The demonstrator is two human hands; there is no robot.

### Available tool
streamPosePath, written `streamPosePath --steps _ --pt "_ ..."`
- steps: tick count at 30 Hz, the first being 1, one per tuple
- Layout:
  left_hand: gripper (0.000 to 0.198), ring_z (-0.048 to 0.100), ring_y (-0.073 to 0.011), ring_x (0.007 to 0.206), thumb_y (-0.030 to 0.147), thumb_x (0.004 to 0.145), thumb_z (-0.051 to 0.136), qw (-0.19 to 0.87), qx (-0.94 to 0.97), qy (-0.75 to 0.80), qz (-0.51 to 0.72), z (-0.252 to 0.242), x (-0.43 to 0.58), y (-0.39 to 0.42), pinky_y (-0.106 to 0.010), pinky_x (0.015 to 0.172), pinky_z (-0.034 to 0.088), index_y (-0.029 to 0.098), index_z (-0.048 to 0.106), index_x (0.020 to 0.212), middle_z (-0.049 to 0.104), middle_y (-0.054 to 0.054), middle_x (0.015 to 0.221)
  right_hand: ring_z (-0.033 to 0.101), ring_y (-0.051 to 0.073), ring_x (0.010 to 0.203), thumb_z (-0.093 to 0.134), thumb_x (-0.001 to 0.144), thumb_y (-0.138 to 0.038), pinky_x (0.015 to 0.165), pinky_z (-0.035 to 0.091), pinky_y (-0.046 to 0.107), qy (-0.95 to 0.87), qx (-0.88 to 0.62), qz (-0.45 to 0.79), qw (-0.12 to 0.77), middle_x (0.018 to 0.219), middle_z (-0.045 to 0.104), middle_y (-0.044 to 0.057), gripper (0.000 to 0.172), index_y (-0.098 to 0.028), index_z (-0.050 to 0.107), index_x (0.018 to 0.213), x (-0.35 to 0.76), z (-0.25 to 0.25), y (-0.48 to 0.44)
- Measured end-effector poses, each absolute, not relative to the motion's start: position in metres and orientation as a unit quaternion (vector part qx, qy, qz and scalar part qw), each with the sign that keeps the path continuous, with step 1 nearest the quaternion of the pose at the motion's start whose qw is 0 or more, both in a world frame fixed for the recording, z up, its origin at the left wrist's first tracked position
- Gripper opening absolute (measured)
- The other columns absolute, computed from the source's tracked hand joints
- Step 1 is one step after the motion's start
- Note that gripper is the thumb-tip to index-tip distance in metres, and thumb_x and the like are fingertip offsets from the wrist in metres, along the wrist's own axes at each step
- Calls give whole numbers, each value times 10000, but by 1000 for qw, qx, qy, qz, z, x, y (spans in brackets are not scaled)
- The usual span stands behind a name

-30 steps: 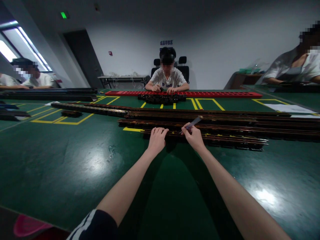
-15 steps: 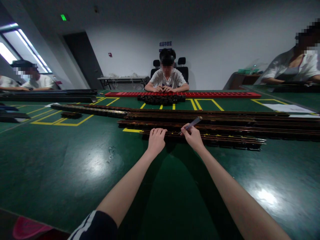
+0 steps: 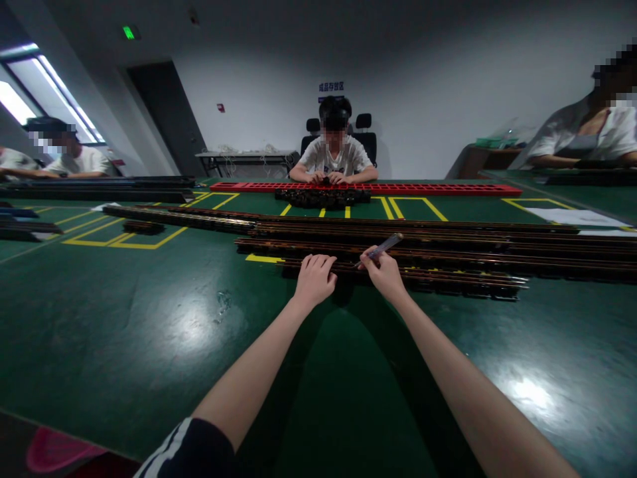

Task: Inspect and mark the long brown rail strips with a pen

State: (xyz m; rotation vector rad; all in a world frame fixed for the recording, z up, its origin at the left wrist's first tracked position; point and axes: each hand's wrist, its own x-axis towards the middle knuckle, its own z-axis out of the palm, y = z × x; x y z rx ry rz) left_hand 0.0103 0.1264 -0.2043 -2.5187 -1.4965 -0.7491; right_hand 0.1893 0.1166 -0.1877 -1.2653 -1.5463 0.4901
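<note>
Slim pen-like tool (image 3: 387, 245), tilted, tip down at long dark strips (image 3: 462, 281), lying parallel

In front of you: one green table (image 3: 124, 352), glossy, with yellow markings (image 3: 263, 258). You have long dark strips (image 3: 448, 255) across the middle; far, one red slotted rail (image 3: 448, 190) and a dark heap (image 3: 323, 198).

My feed is dim, falling to near-black in the upper corners. White light glows through the slanted window (image 3: 50, 86) at far left, and a small sign (image 3: 129, 32) shines green. The glossy counter (image 3: 124, 352) throws me two glare patches, softer at left, whiter at right, with broad shadows between the forearms (image 3: 271, 358). I get only thin glints off the dark strips (image 3: 462, 284). Wide-angle stretch tilts the door (image 3: 166, 119); distant detail looks soft, and coarse pixels mask parts of the people (image 3: 334, 156).
</note>
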Motion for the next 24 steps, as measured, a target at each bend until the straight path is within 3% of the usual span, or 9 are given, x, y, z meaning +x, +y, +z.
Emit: streamPosePath --steps 7,24 --pt "391 545 -256 1147 368 880 519 81 -840 -486 -226 -208 10 130 -449 1055 351 168 566 1212 635 -96 1193 672 217 681 519 842 -420 707 497 335 -643 -526 198 520 651 675 45 224 -212 543 764 190 -188 117" --pt "294 549 -249 1119 280 897 495 108 -833 -489 -235 -212 11 131 -449 1043 349 178 566 1163 641 -95 1146 662 221 643 514 825 -427 666 496 329 -648 -519 180 528 632 672 47 224 -220 543 746 188 -187 116"
